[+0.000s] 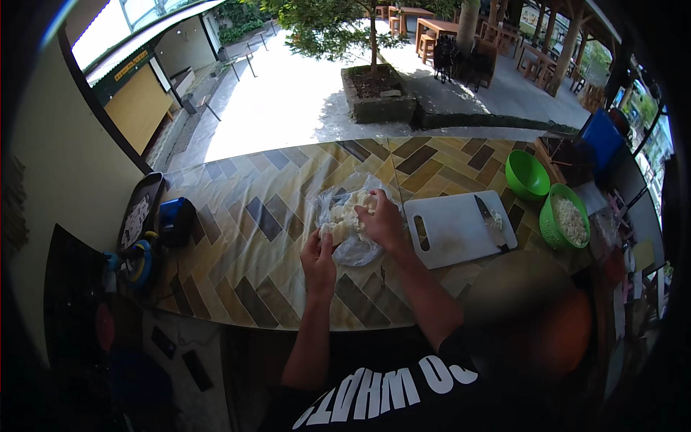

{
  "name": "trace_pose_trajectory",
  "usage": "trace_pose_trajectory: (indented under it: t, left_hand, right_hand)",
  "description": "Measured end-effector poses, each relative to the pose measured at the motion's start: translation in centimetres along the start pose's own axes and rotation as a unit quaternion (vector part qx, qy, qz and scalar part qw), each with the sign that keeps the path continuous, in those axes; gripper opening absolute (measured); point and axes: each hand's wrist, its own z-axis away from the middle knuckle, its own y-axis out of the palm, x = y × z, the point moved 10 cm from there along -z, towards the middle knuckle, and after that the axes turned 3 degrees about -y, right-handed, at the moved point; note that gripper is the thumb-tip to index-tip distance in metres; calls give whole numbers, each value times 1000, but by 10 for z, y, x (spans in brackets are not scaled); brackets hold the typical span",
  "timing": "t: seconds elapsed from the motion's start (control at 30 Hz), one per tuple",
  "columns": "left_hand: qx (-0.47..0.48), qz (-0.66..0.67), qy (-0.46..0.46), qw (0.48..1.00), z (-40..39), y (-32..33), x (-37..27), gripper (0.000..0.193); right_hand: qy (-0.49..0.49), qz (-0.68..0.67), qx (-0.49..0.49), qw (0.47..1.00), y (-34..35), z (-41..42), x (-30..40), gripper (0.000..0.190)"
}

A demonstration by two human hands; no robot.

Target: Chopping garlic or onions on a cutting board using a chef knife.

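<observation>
A clear plastic bag [356,256] lies spread on the counter with a pile of pale, cream-white food pieces [348,213] on it; their exact kind is unclear. At the near left side of the pile, my left hand [318,264] pinches one pale piece [336,232] between thumb and fingers. My right hand [386,221] reaches in from the right, thumb and fingertips around another pale piece [368,202]. To its right lies a white cutting board [453,221] with a handle slot. On the board rests a kitchen knife [490,224] beside a few white chopped bits [496,218].
A green bowl [526,174] and a green basket [550,227] of white chopped food [569,218] stand at the right. On the left are a dark tray [141,202], a blue-black device [176,221] and a tape dispenser [139,264]. A blurred round shape [518,291] covers the near right.
</observation>
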Motion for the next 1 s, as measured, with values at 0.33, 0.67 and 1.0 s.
trace_pose_trajectory:
  t: [0.33, 0.67, 1.0]
  left_hand:
    - [194, -55, -77, 976, 28, 155, 41, 39]
    - [348, -255, 169, 886, 97, 316, 73, 35]
    - [350, -372, 272, 815, 123, 348, 94, 39]
  right_hand:
    - [74, 44, -83, 993, -137, 32, -66, 46]
    - [194, 262, -249, 912, -298, 152, -156, 45]
    - [231, 265, -153, 924, -309, 168, -193, 41]
